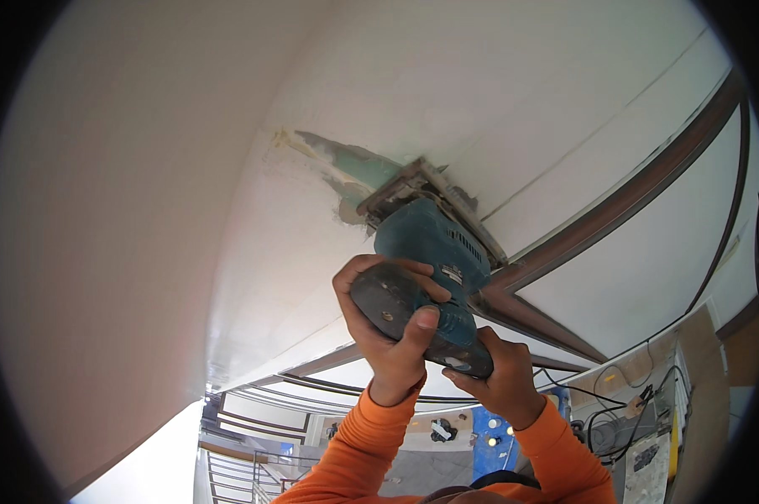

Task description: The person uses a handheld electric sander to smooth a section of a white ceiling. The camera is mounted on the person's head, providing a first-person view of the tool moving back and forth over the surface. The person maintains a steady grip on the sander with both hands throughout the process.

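A teal and black electric sheet sander (433, 233) is held up with its flat pad against a painted white ceiling or wall surface (480, 113). My left hand (392, 321) wraps around the sander's dark front knob, fingers on the far side and thumb on the near side. My right hand (505, 372) grips the dark rear handle. Beside the pad, a patch of exposed green and grey filler (354, 167) shows in the white finish, with rough edges. The pad covers part of this patch.
Dark brown wooden trim (606, 201) runs along the surface at right. Below lie black cables (631, 409), a blue sheet (486, 447) with small containers, and a dusty board (644, 460). A metal railing (228, 472) stands at lower left.
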The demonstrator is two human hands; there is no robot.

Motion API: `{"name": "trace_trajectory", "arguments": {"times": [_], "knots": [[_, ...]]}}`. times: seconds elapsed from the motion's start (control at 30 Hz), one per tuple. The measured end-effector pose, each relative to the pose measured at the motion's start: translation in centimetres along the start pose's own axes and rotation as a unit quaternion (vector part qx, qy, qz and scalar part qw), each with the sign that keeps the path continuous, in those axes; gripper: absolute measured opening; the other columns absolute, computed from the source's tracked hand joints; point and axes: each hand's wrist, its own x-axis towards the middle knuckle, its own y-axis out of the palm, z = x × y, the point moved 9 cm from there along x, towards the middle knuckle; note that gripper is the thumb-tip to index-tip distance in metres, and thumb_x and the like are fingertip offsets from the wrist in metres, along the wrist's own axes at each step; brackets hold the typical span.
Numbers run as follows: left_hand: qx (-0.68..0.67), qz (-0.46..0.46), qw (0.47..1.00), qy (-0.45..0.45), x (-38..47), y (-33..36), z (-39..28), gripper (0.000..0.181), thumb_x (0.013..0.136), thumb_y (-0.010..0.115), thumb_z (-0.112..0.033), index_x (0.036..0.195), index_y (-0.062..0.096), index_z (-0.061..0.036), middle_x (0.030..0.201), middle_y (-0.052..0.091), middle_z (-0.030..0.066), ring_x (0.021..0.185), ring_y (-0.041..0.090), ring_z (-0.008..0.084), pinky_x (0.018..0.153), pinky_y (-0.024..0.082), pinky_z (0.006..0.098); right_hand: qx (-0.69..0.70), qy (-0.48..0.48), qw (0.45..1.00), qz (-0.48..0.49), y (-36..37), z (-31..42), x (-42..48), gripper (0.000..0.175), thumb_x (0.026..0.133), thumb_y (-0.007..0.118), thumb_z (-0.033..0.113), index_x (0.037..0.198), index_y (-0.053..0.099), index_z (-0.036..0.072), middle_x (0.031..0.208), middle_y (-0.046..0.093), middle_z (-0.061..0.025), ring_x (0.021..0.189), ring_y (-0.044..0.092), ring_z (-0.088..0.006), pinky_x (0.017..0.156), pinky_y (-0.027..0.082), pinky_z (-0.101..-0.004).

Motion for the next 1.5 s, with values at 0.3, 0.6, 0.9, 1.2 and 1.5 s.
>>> {"name": "trace_trajectory", "arguments": {"times": [0.3,0.6,0.9,1.2,1.5], "knots": [[-0.008,-0.052,0.999,-0.001,0.4,-1.0,-0.6,0.078,0.084,0.085,-0.037,0.135,0.037,-0.0018,0.09,0.072,0.0169,0.089,0.069,0.022,0.087,0.053,0.0354,-0.05,-0.026,0.998,0.028,-0.3,1.0,1.3,0.059,0.083,0.082,0.052,0.112,0.064,0.003,0.079,0.073,-0.014,0.069,0.075,-0.0326,0.064,0.058,-0.0402],[-0.001,-0.035,0.999,0.0,0.0,0.0,-0.1,0.078,0.083,0.085,-0.038,0.134,0.038,-0.0023,0.09,0.072,0.0168,0.095,0.069,0.0227,0.09,0.052,0.0363,-0.005,-0.05,0.999,0.009,-0.6,0.4,1.4,0.065,0.086,0.078,0.057,0.118,0.065,0.002,0.077,0.072,-0.0149,0.068,0.074,-0.0343,0.063,0.058,-0.0406],[-0.008,-0.058,0.998,-0.018,-0.7,-0.5,0.4,0.078,0.082,0.086,-0.034,0.135,0.038,-0.0025,0.098,0.071,0.0189,0.088,0.069,0.0216,0.087,0.053,0.0349,-0.01,-0.035,0.999,0.01,-0.5,0.4,1.0,0.06,0.085,0.081,0.054,0.113,0.067,0.003,0.077,0.073,-0.014,0.067,0.075,-0.0323,0.06,0.059,-0.0391],[-0.009,-0.05,0.998,-0.042,-0.4,-1.8,0.0,0.073,0.082,0.084,-0.027,0.135,0.041,-0.003,0.099,0.069,0.0189,0.084,0.07,0.0214,0.083,0.054,0.0336,0.011,-0.003,1.0,0.019,1.0,1.7,0.6,0.06,0.082,0.085,0.048,0.109,0.061,0.0,0.079,0.073,-0.0159,0.07,0.075,-0.0352,0.064,0.059,-0.0398],[-0.006,0.029,0.997,-0.076,-0.2,-0.2,0.1,0.074,0.081,0.088,-0.027,0.134,0.042,-0.0027,0.097,0.069,0.0182,0.088,0.071,0.0221,0.084,0.055,0.034,0.074,-0.008,0.996,-0.058,2.8,0.3,-0.7,0.058,0.083,0.085,0.048,0.108,0.064,0.0,0.082,0.074,-0.0159,0.07,0.075,-0.034,0.062,0.059,-0.0395]]}}
